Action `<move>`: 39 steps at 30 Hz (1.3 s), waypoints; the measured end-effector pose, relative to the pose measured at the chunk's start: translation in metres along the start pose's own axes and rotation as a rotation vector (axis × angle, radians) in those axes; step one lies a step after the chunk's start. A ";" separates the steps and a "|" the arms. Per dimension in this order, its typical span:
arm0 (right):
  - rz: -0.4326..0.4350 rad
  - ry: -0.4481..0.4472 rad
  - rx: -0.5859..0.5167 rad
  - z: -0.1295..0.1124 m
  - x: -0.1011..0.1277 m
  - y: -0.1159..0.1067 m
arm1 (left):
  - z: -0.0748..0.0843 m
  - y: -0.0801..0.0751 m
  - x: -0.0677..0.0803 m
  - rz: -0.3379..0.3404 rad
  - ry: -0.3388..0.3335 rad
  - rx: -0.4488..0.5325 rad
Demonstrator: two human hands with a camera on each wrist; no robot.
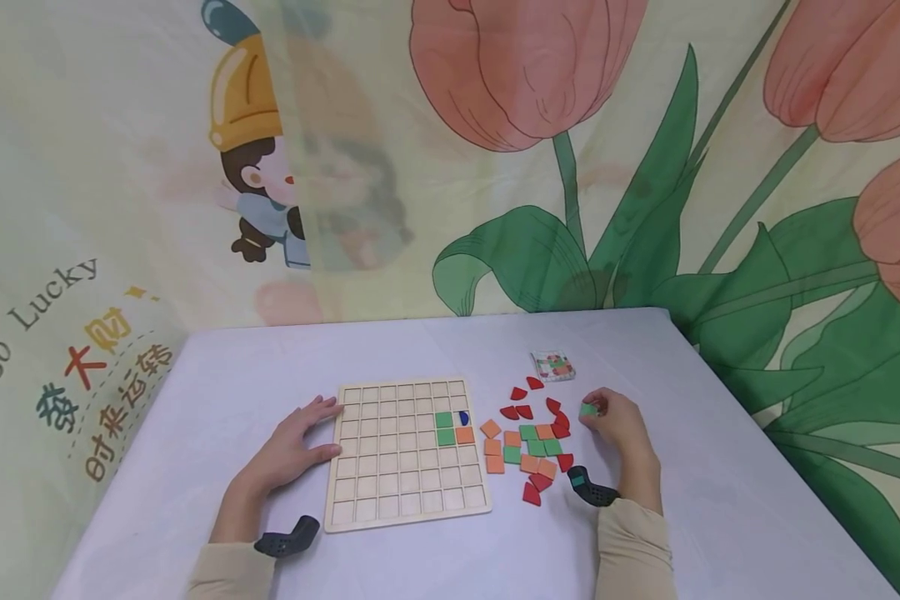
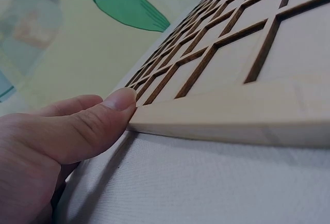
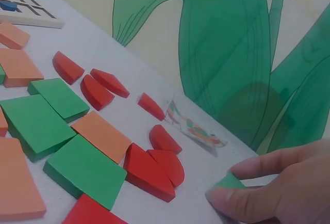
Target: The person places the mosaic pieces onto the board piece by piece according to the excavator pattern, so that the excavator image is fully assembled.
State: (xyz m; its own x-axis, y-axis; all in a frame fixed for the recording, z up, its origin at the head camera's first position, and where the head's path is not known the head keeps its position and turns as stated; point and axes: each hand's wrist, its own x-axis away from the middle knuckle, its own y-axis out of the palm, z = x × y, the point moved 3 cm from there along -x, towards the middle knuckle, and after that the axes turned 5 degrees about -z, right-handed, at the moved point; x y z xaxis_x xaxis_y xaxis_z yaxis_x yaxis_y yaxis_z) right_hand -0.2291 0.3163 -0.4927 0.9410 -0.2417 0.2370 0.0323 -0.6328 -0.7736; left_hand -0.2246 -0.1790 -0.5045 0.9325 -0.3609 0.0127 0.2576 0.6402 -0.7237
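Observation:
A wooden grid board (image 1: 390, 450) lies on the table with two green square tiles (image 1: 445, 437), an orange square tile (image 1: 464, 435) and a dark blue half-round piece (image 1: 463, 418) in its cells. My left hand (image 1: 297, 443) rests at the board's left edge, thumb tip (image 2: 121, 99) touching the rim, fingers spread and relaxed. My right hand (image 1: 613, 417) pinches a green square tile (image 3: 230, 181) between thumb and fingers, to the right of the loose pieces. Close by it lie red quarter-round pieces (image 3: 149, 172).
Several loose orange tiles (image 1: 492, 464), green tiles (image 1: 528, 432) and red pieces (image 1: 532, 493) spread right of the board. A small printed packet (image 1: 553, 365) lies behind them. A patterned curtain (image 1: 360, 167) hangs along the table's back edge.

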 end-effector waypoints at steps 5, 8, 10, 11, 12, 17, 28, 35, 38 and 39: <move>0.061 -0.016 -0.019 -0.001 -0.002 0.001 | 0.000 -0.001 0.000 -0.011 -0.023 -0.005; 0.082 -0.027 -0.045 -0.004 -0.001 0.000 | -0.001 -0.001 -0.001 -0.018 -0.033 -0.011; 0.087 -0.035 -0.062 -0.008 0.000 -0.002 | -0.001 -0.001 -0.001 -0.020 -0.036 -0.008; 0.086 -0.039 -0.073 -0.011 0.002 -0.003 | -0.001 -0.001 -0.001 -0.022 -0.037 -0.010; 0.084 -0.048 -0.081 -0.015 0.003 -0.005 | -0.002 0.000 -0.002 -0.022 -0.037 -0.010; 0.112 -0.118 -0.091 -0.022 -0.014 0.003 | -0.002 -0.001 -0.004 -0.023 -0.032 -0.014; 0.026 -0.391 -0.091 -0.106 0.021 0.033 | -0.004 0.000 -0.003 -0.019 -0.043 -0.004; -0.056 -0.437 -0.077 -0.136 0.030 0.069 | -0.003 0.000 -0.002 -0.013 -0.035 0.000; -0.091 -0.495 -0.065 -0.147 0.036 0.082 | -0.004 0.000 -0.002 -0.017 -0.038 -0.002; -0.107 -0.515 -0.062 -0.150 0.038 0.087 | -0.004 0.000 -0.002 -0.018 -0.040 -0.002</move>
State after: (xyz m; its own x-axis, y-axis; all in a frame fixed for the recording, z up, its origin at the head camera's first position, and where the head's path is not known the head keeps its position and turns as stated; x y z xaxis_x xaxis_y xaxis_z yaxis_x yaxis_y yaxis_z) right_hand -0.2408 0.1416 -0.4627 0.9777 0.2094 -0.0183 0.1321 -0.6800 -0.7212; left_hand -0.2274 -0.1813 -0.5074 0.9372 -0.3445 0.0536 0.2739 0.6321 -0.7249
